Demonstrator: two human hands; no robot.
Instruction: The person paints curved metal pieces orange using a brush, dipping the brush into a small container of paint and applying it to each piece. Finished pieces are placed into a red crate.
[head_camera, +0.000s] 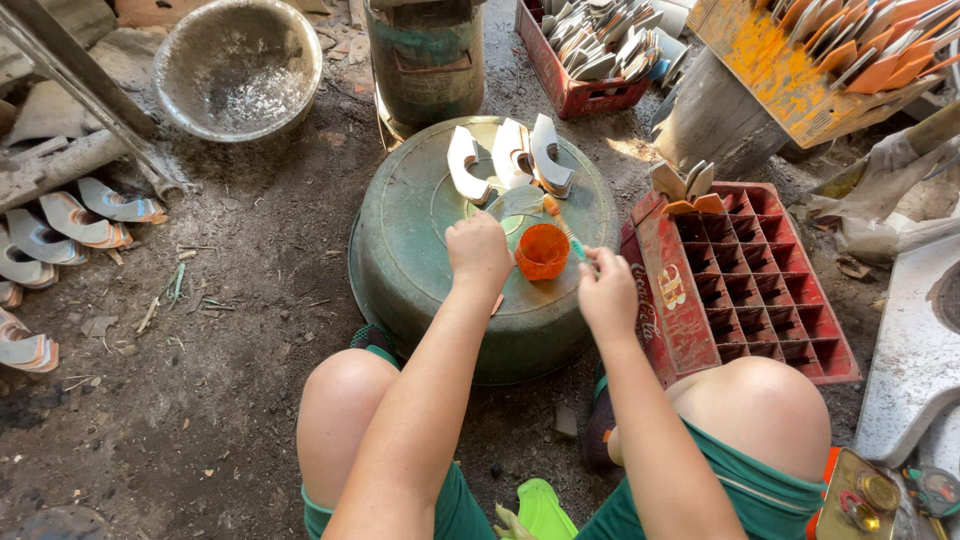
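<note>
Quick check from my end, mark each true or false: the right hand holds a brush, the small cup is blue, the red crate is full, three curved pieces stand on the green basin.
1. The right hand holds a brush. True.
2. The small cup is blue. False: it is orange.
3. The red crate is full. False: most of its cells show empty.
4. Three curved pieces stand on the upturned green basin. True.
5. The left hand rests on the ground. False: it is over the basin.
</note>
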